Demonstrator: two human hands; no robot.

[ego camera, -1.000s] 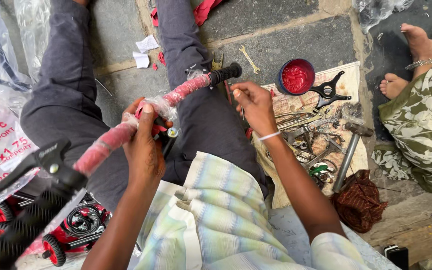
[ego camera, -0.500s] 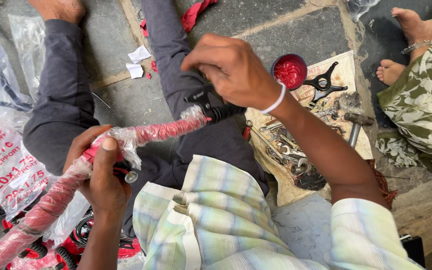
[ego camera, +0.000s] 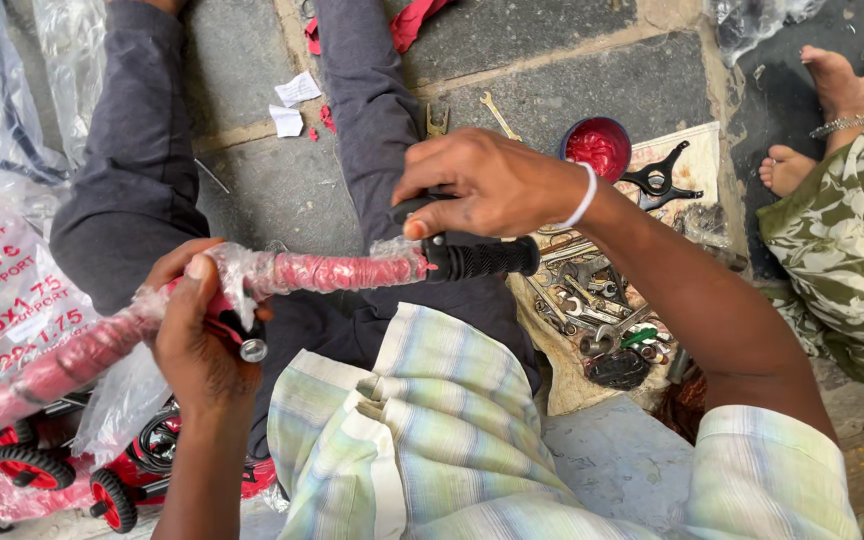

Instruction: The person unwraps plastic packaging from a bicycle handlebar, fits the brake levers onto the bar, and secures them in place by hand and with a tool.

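Note:
A red handlebar (ego camera: 332, 271) wrapped in clear plastic runs across my lap, ending in a black rubber grip (ego camera: 482, 258). My left hand (ego camera: 197, 335) is closed around the bar's middle, beside a small metal bolt (ego camera: 252, 350). My right hand (ego camera: 487, 185) rests over the inner end of the black grip, its fingers pinching the plastic wrap there. The bar's left end (ego camera: 12, 390) runs off toward the frame edge.
Spanners and other tools (ego camera: 592, 300) lie on a cardboard sheet to the right, with a red bowl (ego camera: 599, 147) and a black bracket (ego camera: 657, 180). Another person's bare feet (ego camera: 832, 90) are at the upper right. Small red training wheels (ego camera: 112, 495) sit at the lower left.
The bar has swung from a slant to nearly level. My right hand came off the tools and onto the black grip. My left hand stayed on the bar's middle.

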